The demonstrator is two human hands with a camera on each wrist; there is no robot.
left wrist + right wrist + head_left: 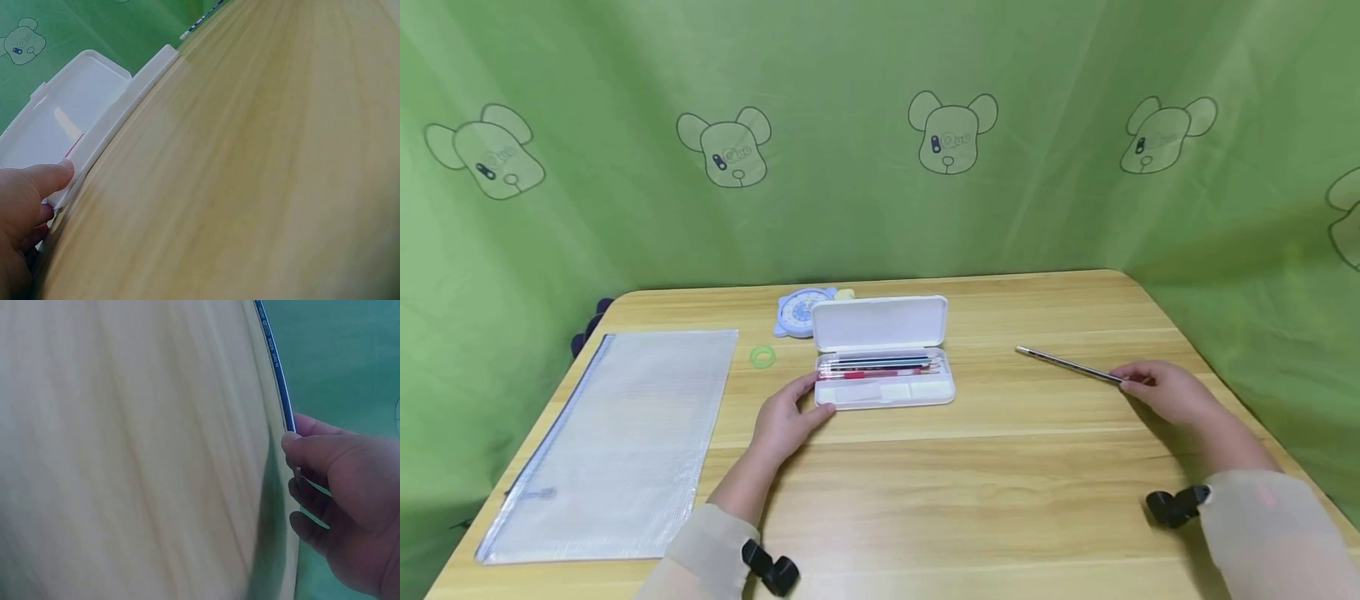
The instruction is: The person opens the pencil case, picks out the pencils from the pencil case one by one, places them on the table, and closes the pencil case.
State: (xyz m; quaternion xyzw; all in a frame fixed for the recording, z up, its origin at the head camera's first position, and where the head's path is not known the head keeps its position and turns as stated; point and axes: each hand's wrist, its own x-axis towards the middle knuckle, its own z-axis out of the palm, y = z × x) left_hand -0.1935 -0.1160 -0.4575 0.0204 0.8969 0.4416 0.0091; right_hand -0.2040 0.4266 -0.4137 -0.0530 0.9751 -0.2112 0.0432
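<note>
An open white pencil case lies on the table with its lid tilted up at the back. Inside are several pencils and pens, one with a red grip, and a pale block in the front compartment. My left hand holds the case by its left end, thumb on the front corner and fingers round the side. Well to the right, my right hand pinches a dark blue pencil near one end between thumb and fingertips. Printed lettering shows on the pencil in the right wrist view.
A translucent zip pouch lies flat on the left of the wooden table. Behind the case sits a light blue clock-like disc, with a green ring nearby. A green curtain encloses the back and sides.
</note>
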